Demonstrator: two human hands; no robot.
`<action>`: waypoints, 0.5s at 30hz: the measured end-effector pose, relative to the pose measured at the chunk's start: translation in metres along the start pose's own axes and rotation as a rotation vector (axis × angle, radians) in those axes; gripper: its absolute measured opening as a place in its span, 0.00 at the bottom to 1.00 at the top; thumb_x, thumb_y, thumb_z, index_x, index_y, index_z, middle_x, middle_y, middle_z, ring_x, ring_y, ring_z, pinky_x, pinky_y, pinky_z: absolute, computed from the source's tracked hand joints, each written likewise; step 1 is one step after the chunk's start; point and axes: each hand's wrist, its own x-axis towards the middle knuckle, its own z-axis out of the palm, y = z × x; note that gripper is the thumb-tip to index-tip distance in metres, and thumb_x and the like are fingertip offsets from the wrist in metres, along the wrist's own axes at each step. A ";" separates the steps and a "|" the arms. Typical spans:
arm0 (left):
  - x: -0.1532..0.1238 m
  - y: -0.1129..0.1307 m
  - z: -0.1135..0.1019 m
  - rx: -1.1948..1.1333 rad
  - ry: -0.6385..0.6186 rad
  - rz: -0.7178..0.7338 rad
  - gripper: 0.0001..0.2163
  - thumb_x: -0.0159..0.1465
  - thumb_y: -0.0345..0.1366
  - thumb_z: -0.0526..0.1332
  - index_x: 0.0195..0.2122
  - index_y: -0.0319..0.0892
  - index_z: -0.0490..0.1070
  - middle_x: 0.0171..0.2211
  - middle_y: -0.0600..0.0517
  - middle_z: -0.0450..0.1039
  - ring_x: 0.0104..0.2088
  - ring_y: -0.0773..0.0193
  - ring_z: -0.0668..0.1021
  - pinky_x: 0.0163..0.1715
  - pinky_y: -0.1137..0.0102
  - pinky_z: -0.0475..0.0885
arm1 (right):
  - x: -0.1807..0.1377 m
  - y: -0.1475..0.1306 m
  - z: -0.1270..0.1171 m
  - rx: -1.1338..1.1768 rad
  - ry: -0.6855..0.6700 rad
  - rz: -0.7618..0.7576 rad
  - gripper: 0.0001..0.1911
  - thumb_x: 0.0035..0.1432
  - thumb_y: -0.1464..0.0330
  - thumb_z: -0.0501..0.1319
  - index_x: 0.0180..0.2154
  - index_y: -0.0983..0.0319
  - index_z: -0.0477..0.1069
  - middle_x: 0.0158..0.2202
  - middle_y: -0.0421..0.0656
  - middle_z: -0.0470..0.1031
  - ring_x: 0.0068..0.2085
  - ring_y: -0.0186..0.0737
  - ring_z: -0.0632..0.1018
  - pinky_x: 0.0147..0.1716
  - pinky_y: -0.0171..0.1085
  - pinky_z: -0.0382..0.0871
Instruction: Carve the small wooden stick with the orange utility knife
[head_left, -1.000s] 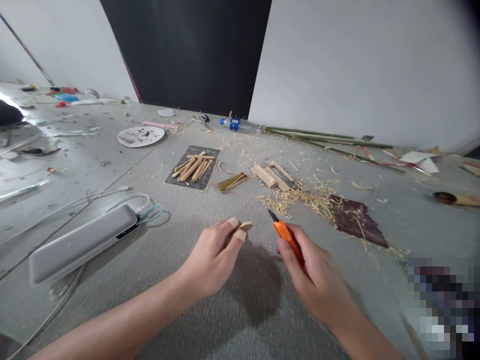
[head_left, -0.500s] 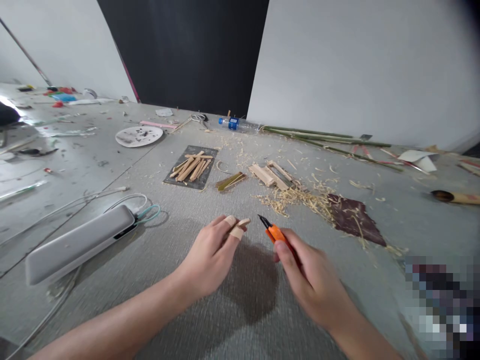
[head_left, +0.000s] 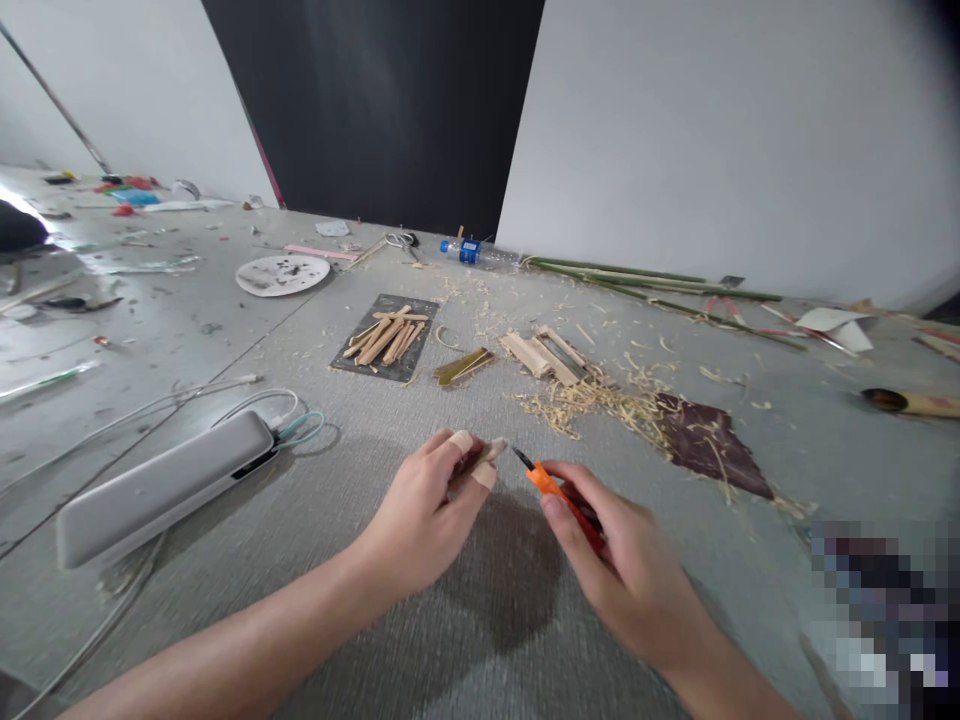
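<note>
My left hand (head_left: 424,510) pinches a small pale bamboo piece (head_left: 491,450) between bandaged fingertips, low over the grey floor covering. My right hand (head_left: 615,560) grips an orange utility knife (head_left: 551,488), its dark blade tip pointing left and almost touching the bamboo piece. Both hands hover just in front of me, close together.
Ahead lie a dark mat with several bamboo sticks (head_left: 386,335), a green strip (head_left: 465,365), cut bamboo blocks (head_left: 544,352), shavings (head_left: 600,400) and dark sandpaper (head_left: 709,445). A grey case with cables (head_left: 161,485) sits left. Bamboo stalks (head_left: 652,285), a bottle (head_left: 472,250) and a paper plate (head_left: 282,274) lie farther back.
My right hand has brought the knife leftward, so its blade tip now sits right beside the bamboo piece. My left hand stayed almost in place.
</note>
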 end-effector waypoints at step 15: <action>0.000 -0.003 0.004 -0.383 -0.031 -0.118 0.08 0.69 0.39 0.59 0.34 0.42 0.67 0.31 0.52 0.69 0.31 0.65 0.70 0.30 0.71 0.61 | -0.001 -0.002 -0.001 0.026 -0.029 -0.067 0.13 0.68 0.61 0.58 0.52 0.55 0.69 0.42 0.40 0.80 0.38 0.37 0.79 0.38 0.34 0.72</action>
